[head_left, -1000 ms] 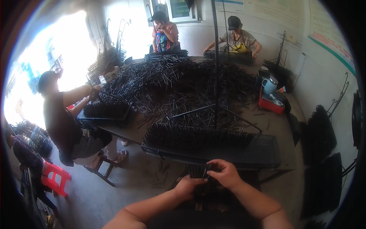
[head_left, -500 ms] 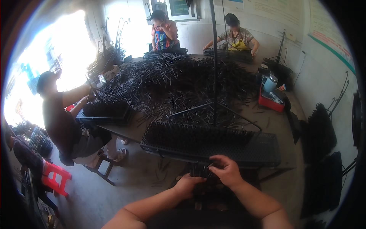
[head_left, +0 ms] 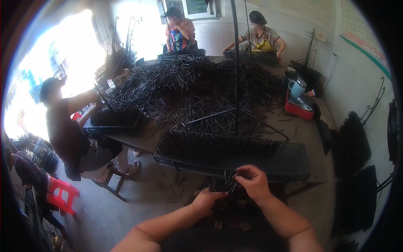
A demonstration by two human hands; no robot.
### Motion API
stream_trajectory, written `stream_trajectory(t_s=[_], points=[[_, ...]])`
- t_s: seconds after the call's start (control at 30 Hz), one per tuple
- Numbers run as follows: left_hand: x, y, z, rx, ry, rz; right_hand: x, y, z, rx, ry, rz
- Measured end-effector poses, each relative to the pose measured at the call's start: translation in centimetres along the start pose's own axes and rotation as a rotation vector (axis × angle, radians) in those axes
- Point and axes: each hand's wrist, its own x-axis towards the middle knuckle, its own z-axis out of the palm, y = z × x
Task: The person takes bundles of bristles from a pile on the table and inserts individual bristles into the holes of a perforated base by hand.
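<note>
My left hand (head_left: 205, 201) is closed around a bunch of thin black rods (head_left: 222, 181), whose ends stick up past the thumb. My right hand (head_left: 255, 184) is just to the right, thumb and fingertips pinched at a rod at the edge of the bunch. The lower part of the bunch is lost in shadow. Both hands are in front of the near edge of a black perforated tray (head_left: 289, 161). Black rods stand upright in dense rows across its left and middle; its right end shows bare holes.
A large heap of loose black rods (head_left: 184, 88) covers the table (head_left: 317, 168). A dark upright pole (head_left: 236, 63) on splayed feet rises behind the tray. At right, a blue mug (head_left: 297, 88) stands on a red box (head_left: 294, 110). Co-workers sit around the table; a red stool (head_left: 62, 195) stands left.
My right hand has shifted slightly right and away from the bunch. The rods in my left hand now fan out more. The left hand barely moves.
</note>
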Motion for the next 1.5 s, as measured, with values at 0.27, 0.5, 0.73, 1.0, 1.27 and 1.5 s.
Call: stream_trajectory(t_s=[0.27,0.5,0.73,1.0,1.27,1.5], points=[[0.7,-0.6,-0.2,0.028,0.058,0.048,1.6,-1.2,-2.8,-0.003,0.185,-0.073],[0.6,0.2,0.3,0.106,0.119,-0.001,4.8,-2.8,-5.8,-0.117,0.377,-0.389],[1.1,-0.1,0.5,0.11,0.093,0.011,5.3,-1.3,-5.3,-0.124,0.337,-0.442],[1.1,-0.4,0.3,0.089,0.087,-0.01,5.4,-0.3,-5.8,-0.144,0.302,-0.462],[1.3,-0.3,0.3,0.107,0.079,-0.002,5.9,-0.7,-6.2,-0.355,0.302,-0.536],[1.4,-0.5,0.0,0.099,0.042,0.023,7.2,-1.0,-4.9,-0.765,0.156,-0.676]])
